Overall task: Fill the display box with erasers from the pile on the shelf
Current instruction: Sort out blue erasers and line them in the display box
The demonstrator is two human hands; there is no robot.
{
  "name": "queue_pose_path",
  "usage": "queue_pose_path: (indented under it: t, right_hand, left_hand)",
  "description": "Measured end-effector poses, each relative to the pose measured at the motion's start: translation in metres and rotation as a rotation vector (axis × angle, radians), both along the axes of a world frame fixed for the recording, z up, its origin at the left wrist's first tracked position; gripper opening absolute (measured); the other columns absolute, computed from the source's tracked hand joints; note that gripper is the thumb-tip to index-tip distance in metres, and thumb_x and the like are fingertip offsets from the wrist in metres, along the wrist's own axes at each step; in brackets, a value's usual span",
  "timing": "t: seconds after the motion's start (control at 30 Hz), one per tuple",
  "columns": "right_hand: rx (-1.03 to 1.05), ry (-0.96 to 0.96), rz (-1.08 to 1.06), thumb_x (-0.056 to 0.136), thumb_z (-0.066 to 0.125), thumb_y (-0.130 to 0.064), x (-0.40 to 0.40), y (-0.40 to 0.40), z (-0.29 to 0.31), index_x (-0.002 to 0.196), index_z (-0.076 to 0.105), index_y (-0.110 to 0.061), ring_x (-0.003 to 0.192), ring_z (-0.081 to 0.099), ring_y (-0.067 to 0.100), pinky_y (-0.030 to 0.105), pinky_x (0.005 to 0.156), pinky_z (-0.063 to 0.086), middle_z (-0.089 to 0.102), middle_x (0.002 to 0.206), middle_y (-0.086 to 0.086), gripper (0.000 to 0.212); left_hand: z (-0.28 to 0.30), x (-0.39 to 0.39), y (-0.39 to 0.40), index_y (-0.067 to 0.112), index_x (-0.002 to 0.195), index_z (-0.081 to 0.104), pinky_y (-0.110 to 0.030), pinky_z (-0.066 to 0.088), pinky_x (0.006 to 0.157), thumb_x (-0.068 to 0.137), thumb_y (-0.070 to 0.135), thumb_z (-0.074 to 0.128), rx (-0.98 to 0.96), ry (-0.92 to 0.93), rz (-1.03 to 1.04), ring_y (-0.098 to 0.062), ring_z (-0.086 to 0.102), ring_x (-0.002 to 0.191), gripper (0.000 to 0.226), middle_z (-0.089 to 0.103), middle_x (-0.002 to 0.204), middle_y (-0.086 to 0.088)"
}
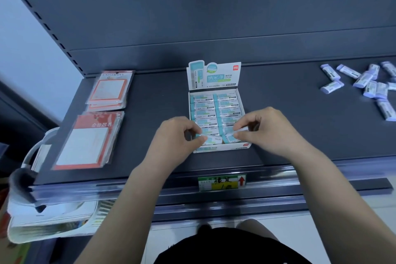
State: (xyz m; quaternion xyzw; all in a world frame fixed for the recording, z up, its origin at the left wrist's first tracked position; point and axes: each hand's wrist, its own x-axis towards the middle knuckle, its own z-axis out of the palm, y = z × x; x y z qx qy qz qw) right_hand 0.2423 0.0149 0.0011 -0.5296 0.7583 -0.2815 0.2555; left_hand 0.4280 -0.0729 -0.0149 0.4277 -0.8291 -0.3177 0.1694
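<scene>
Pinching one eraser (pixel 211 138) in curled left-hand fingers (pixel 200 139) and another eraser (pixel 230 137) in curled right-hand fingers (pixel 241 126), the person holds both over the display box (pixel 221 148) front row, pile (pixel 370 85) far right.

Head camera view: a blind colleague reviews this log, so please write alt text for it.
Both hands, left hand and right hand, each pinch an eraser at the near end of a nearly full display box on a dark shelf. Loose erasers lie far right; packaged notepads lie left.
</scene>
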Motion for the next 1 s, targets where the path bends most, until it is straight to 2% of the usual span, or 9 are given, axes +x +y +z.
queue_pose_path:
  t: [0.07, 0.17, 0.37, 0.5, 0.73, 0.87, 1.0]
  right_hand:
    - [0.002, 0.036, 0.008, 0.074, 0.074, -0.018, 0.000, 0.000, 0.000, 0.081, 0.074, -0.016, 0.055, 0.051, -0.014, 0.002, 0.051, 0.038, 0.055, 0.063, -0.024, 0.007]
    - [-0.002, 0.095, 0.011, 0.075, 0.073, -0.020, 0.000, 0.002, -0.001, 0.083, 0.074, -0.016, 0.055, 0.052, -0.001, 0.004, 0.052, 0.038, 0.052, 0.063, -0.023, 0.009]
    - [-0.008, 0.128, 0.032, 0.076, 0.073, -0.023, 0.003, -0.001, -0.006, 0.088, 0.074, -0.016, 0.056, 0.044, 0.000, 0.005, 0.053, 0.036, 0.045, 0.065, -0.020, 0.013]
    - [-0.008, 0.144, 0.038, 0.076, 0.073, -0.023, 0.004, -0.002, -0.009, 0.089, 0.073, -0.016, 0.056, 0.042, 0.000, 0.005, 0.054, 0.036, 0.045, 0.066, -0.019, 0.015]
    - [0.003, 0.108, 0.018, 0.074, 0.075, -0.016, 0.006, -0.003, -0.010, 0.083, 0.075, -0.014, 0.061, 0.047, 0.000, 0.001, 0.054, 0.036, 0.050, 0.071, -0.018, 0.009]
    - [0.064, 0.110, 0.006, 0.076, 0.072, -0.013, 0.007, -0.008, -0.010, 0.077, 0.073, -0.016, 0.060, 0.050, 0.001, 0.006, 0.052, 0.035, 0.055, 0.069, -0.019, 0.003]
    - [0.087, 0.114, -0.001, 0.076, 0.071, -0.012, 0.008, -0.010, -0.009, 0.073, 0.071, -0.016, 0.061, 0.052, 0.002, 0.013, 0.056, 0.041, 0.056, 0.068, -0.018, 0.005]
  left_hand:
    - [0.000, 0.000, 0.000, 0.020, 0.080, 0.069, -0.017, 0.039, 0.067, 0.078, 0.028, 0.070, -0.035, -0.039, -0.040, -0.005, 0.049, 0.075, 0.009, 0.060, 0.079, 0.010]
    - [0.000, -0.001, 0.001, 0.019, 0.080, 0.071, -0.021, 0.038, 0.072, 0.082, 0.025, 0.065, -0.074, -0.096, -0.093, -0.006, 0.047, 0.080, 0.009, 0.058, 0.082, 0.009]
    - [-0.002, -0.005, -0.004, 0.016, 0.078, 0.071, -0.024, 0.045, 0.069, 0.081, 0.017, 0.064, -0.039, -0.083, -0.092, -0.005, 0.050, 0.069, 0.008, 0.056, 0.076, 0.010]
    - [-0.003, -0.007, -0.006, 0.018, 0.075, 0.067, -0.016, 0.041, 0.062, 0.080, 0.015, 0.065, 0.001, -0.060, -0.088, -0.004, 0.049, 0.062, 0.006, 0.052, 0.070, 0.012]
    - [-0.004, -0.009, -0.006, 0.017, 0.074, 0.066, -0.017, 0.042, 0.061, 0.080, 0.016, 0.065, -0.001, -0.062, -0.098, -0.005, 0.048, 0.061, 0.006, 0.051, 0.070, 0.011]
    - [-0.004, -0.010, -0.006, 0.018, 0.074, 0.064, -0.024, 0.045, 0.065, 0.080, 0.019, 0.065, -0.016, -0.073, -0.103, -0.006, 0.048, 0.063, 0.006, 0.051, 0.071, 0.011]
    - [-0.002, -0.013, -0.007, 0.021, 0.075, 0.062, -0.024, 0.040, 0.064, 0.081, 0.023, 0.065, -0.053, -0.103, -0.110, -0.006, 0.045, 0.066, 0.006, 0.050, 0.072, 0.012]
